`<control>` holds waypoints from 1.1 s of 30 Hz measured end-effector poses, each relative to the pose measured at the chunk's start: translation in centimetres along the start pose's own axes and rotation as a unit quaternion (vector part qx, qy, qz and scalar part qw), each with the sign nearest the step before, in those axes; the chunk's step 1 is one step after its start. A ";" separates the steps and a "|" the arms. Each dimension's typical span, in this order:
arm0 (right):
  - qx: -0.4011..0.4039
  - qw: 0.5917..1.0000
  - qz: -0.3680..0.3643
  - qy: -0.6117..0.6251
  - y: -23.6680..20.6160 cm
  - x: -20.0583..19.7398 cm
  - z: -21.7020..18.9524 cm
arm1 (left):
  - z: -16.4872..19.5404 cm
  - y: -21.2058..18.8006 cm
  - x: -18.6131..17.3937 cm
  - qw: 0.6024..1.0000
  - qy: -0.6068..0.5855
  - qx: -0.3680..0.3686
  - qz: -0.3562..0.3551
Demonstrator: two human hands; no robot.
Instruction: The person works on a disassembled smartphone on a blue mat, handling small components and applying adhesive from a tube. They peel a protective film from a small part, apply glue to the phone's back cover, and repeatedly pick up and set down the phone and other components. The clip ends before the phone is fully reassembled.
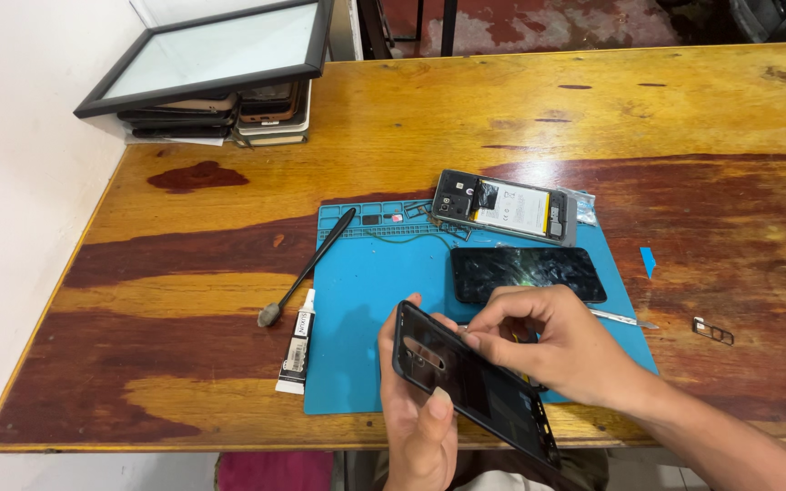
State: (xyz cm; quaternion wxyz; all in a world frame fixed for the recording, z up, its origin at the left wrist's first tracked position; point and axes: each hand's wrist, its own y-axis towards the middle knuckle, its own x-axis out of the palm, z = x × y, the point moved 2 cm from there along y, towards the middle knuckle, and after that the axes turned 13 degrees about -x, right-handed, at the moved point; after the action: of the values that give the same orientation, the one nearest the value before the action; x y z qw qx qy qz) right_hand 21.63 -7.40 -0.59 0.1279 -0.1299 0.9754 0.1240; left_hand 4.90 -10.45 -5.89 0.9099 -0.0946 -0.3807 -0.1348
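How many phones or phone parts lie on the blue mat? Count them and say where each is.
2. An opened phone with its battery exposed lies at the mat's far edge; a black screen panel lies just nearer. The left hand holds a third, a back cover, above it.

Phone back cover (475,386): black, thin, rectangular, rounded corners. Inner side faces up, with a raised rim all round and a camera cut-out near its upper end. Held off the surface, tilted, long axis running from upper left to lower right. Position: above the near edge of the table, over the near edge of the blue mat (357,364). Its lower end overhangs the table edge. Surface dark and glossy, with faint reflections.
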 end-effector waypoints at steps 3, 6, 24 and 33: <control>-0.032 0.999 -0.001 -0.030 0.0 0.0 -0.2 | 0.0 0.0 0.0 1.000 0.005 -0.001 0.000; -0.050 0.998 0.001 -0.050 -0.1 0.0 -0.3 | 0.0 0.0 0.0 1.000 0.010 0.007 -0.004; -0.086 0.993 0.016 -0.085 -0.1 0.0 -1.3 | 0.1 -0.1 0.1 1.000 0.012 0.020 -0.016; -0.129 0.980 0.041 -0.149 -0.3 0.5 -1.5 | 0.0 -0.1 0.2 1.000 0.014 0.024 -0.009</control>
State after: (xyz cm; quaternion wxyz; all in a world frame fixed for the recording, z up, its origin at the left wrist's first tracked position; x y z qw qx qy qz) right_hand 20.90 -8.19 0.61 0.2486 -0.0852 0.9258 0.2718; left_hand 5.03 -10.54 -5.73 0.9159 -0.0676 -0.3719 -0.1352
